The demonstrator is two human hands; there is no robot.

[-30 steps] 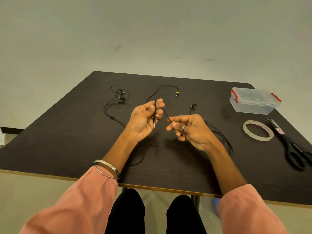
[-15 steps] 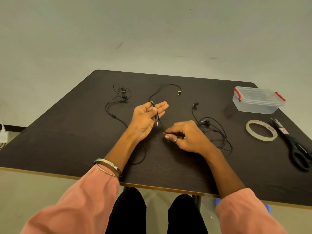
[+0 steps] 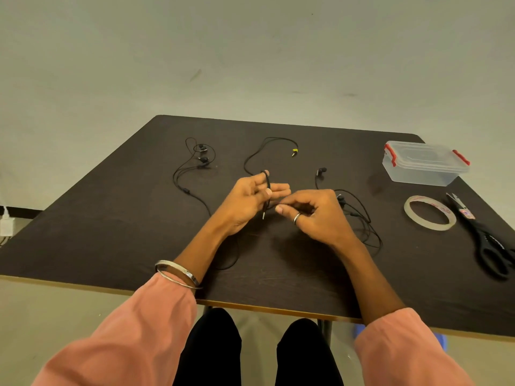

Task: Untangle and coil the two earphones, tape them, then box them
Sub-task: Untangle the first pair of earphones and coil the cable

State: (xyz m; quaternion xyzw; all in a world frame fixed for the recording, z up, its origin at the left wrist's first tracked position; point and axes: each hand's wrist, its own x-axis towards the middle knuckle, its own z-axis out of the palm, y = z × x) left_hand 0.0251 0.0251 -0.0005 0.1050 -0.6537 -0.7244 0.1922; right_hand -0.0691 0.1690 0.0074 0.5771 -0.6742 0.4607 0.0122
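Coiling, first earphone cable (image 3: 267, 190): wound over the straight fingers of the left hand (image 3: 248, 203) at table centre, right hand (image 3: 312, 215) pinching the running length just right; feed even, snug turns, slack untangled from the right-side heap.
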